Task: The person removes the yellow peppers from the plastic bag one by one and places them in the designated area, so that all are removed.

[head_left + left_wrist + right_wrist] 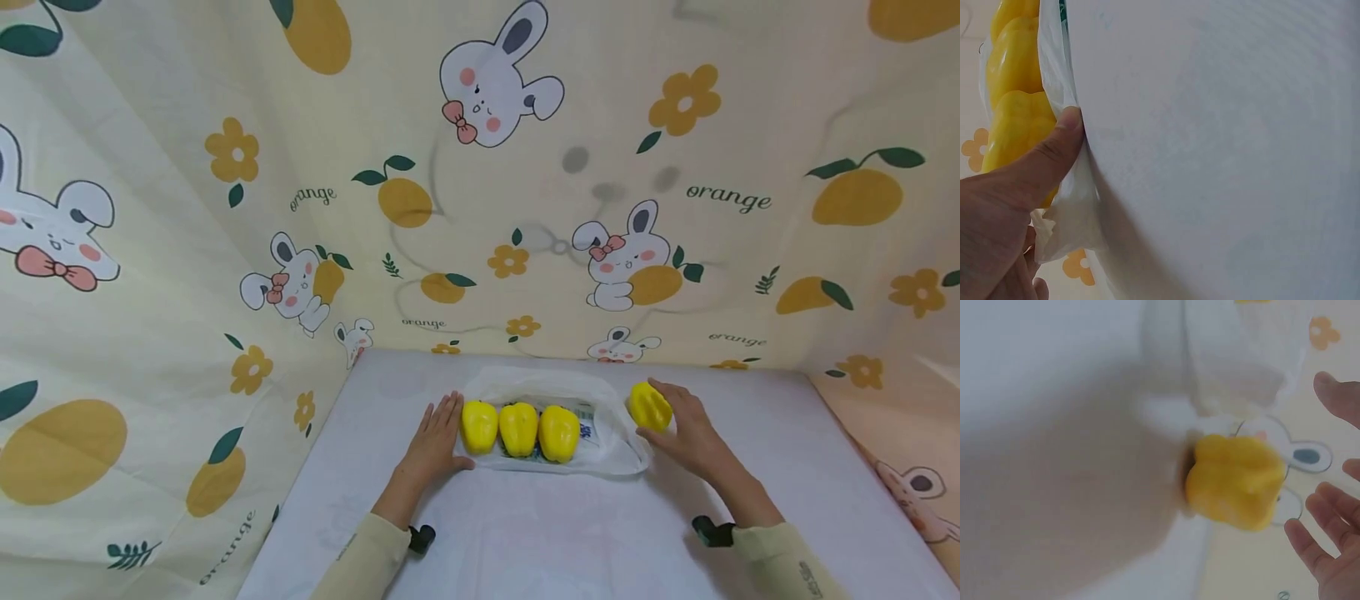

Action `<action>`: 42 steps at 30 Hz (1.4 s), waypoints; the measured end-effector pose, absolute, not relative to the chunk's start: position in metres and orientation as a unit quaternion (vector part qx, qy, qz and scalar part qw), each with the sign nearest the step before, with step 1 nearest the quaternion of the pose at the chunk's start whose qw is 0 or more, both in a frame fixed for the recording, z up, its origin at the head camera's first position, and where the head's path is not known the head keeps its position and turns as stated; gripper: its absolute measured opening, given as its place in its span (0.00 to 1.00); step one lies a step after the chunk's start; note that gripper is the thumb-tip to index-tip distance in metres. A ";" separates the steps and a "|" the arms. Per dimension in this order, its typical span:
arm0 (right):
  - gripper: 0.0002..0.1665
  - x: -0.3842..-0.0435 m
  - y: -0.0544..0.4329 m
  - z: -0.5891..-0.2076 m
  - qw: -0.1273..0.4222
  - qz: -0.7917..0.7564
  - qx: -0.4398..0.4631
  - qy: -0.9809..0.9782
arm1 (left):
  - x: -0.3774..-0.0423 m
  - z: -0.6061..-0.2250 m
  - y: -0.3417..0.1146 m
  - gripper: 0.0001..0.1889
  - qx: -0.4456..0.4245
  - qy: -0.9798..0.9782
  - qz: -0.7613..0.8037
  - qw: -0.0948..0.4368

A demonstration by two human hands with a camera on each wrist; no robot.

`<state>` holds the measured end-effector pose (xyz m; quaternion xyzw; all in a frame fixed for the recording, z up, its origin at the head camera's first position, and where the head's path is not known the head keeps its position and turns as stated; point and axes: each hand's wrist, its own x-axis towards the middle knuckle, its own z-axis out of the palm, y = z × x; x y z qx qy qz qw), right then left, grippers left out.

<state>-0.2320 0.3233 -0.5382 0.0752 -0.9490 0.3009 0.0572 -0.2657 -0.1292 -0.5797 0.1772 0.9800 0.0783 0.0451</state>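
Observation:
Three yellow bell peppers (pixel 519 430) stand in a row at the white plastic bag (pixel 611 454); whether they are inside it or on top, I cannot tell. My left hand (pixel 435 442) lies along the bag's left end, fingers straight beside the leftmost pepper (pixel 480 427). In the left wrist view its thumb (pixel 1054 150) touches the bag's near edge, and its other fingers are partly hidden. Past the bag's right end is another yellow bell pepper (pixel 649 407). My right hand (pixel 693 433) is beside it; the right wrist view shows the fingers (pixel 1329 515) spread and apart from this pepper.
Everything rests on a white-covered table (pixel 525 533). A curtain (pixel 510 183) printed with rabbits, oranges and flowers hangs behind and along the sides. Printed blue and green marks (pixel 587 429) show on the bag near the peppers.

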 end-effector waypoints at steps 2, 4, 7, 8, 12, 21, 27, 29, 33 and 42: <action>0.56 -0.228 0.318 -0.537 0.065 0.302 0.082 -0.947 | -0.265 -0.580 -0.129 0.65 0.178 0.980 0.079 0.047; 0.55 -0.225 0.314 -0.536 0.073 0.302 0.090 -0.946 | -0.264 -0.580 -0.129 0.65 0.179 0.979 0.082 0.046; 0.54 -0.221 0.307 -0.537 0.083 0.304 0.102 -0.943 | -0.264 -0.580 -0.129 0.65 0.179 0.980 0.081 0.044; 0.54 -0.220 0.304 -0.537 0.086 0.305 0.106 -0.943 | -0.263 -0.580 -0.129 0.65 0.179 0.980 0.081 0.043; 0.52 -0.216 0.295 -0.537 0.091 0.314 0.117 -0.938 | -0.264 -0.579 -0.129 0.64 0.180 0.979 0.082 0.038; 0.51 -0.209 0.271 -0.544 0.095 0.339 0.137 -0.926 | -0.263 -0.580 -0.129 0.64 0.183 0.979 0.084 0.034; 0.51 -0.207 0.257 -0.549 0.082 0.343 0.135 -0.926 | -0.264 -0.581 -0.129 0.65 0.183 0.980 0.078 0.033; 0.51 -0.207 0.253 -0.552 0.083 0.345 0.135 -0.925 | -0.265 -0.582 -0.129 0.65 0.184 0.979 0.077 0.032; 0.50 -0.209 0.245 -0.560 0.087 0.356 0.141 -0.920 | -0.266 -0.583 -0.130 0.65 0.184 0.980 0.075 0.028; 0.51 -0.212 0.229 -0.567 0.050 0.371 0.108 -0.921 | -0.264 -0.583 -0.129 0.65 0.183 0.979 0.085 0.027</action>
